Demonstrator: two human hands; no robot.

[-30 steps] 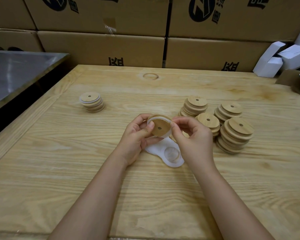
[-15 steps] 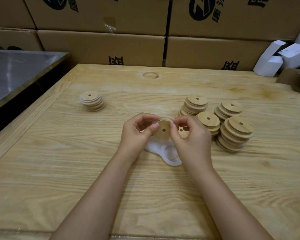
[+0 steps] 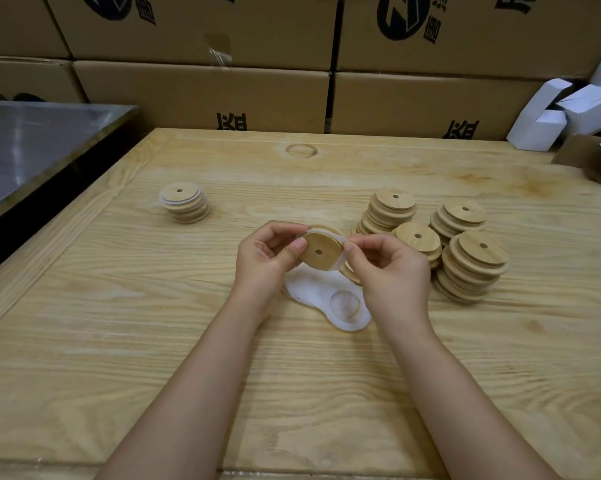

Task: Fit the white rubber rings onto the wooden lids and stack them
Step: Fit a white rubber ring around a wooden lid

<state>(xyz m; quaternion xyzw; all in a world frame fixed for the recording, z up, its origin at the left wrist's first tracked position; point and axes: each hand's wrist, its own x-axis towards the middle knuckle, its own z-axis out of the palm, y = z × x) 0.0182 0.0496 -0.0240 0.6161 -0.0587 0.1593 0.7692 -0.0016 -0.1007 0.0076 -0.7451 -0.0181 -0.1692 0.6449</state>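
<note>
A round wooden lid (image 3: 321, 252) with a small centre hole is held tilted above the table between both hands. A white rubber ring (image 3: 340, 263) runs round its rim. My left hand (image 3: 269, 263) grips the lid's left edge with thumb and fingers. My right hand (image 3: 389, 271) pinches the ring at the lid's right edge. Below the hands lies a heap of white rubber rings (image 3: 330, 299). A stack of ringed lids (image 3: 185, 202) stands at the left. Several stacks of bare wooden lids (image 3: 465, 261) stand at the right.
The wooden table (image 3: 153, 341) has a raised border on the left. A metal surface (image 3: 32, 143) lies beyond the left edge. Cardboard boxes (image 3: 205, 91) wall off the back. Small white cartons (image 3: 569, 112) sit at the back right.
The lid has turned in my hands and now shows its flat face. My right fingers have worked along the ring at the lid's right edge. The stacks have not moved.
</note>
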